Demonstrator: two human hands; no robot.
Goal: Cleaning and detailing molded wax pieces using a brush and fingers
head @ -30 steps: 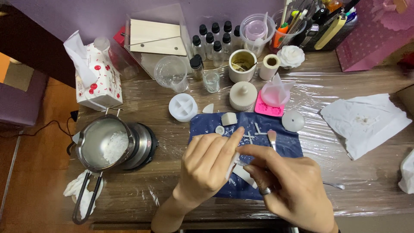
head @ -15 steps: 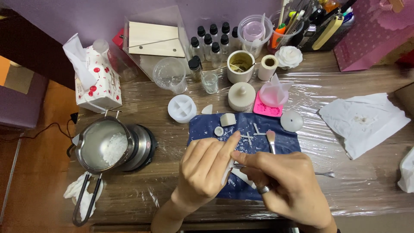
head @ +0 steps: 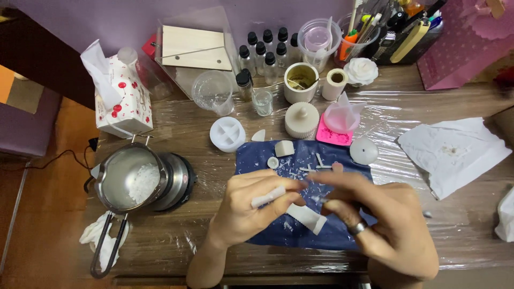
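Note:
My left hand [head: 251,206] pinches a small white wax stick [head: 267,196] between thumb and fingers, above a dark blue cloth [head: 284,238]. My right hand [head: 375,214], wearing a ring, is blurred and reaches toward the stick's right end, its fingertips close to those of the left hand. Whether it holds a small tool is unclear. A second white wax bar [head: 308,218] lies on the cloth just under the hands. Small white wax pieces and shavings [head: 316,167] are scattered on the cloth's upper part.
A metal pot with white wax flakes [head: 131,179] sits on a melter at left. Behind are a tissue box [head: 120,99], clear cup [head: 211,91], dropper bottles [head: 265,51], white mould [head: 227,134], lidded jar [head: 301,120], pink silicone cup [head: 341,118] and crumpled paper [head: 455,152].
The white stick has been turned to lie sideways in my left hand. My right hand has shifted slightly right and is now blurred with movement.

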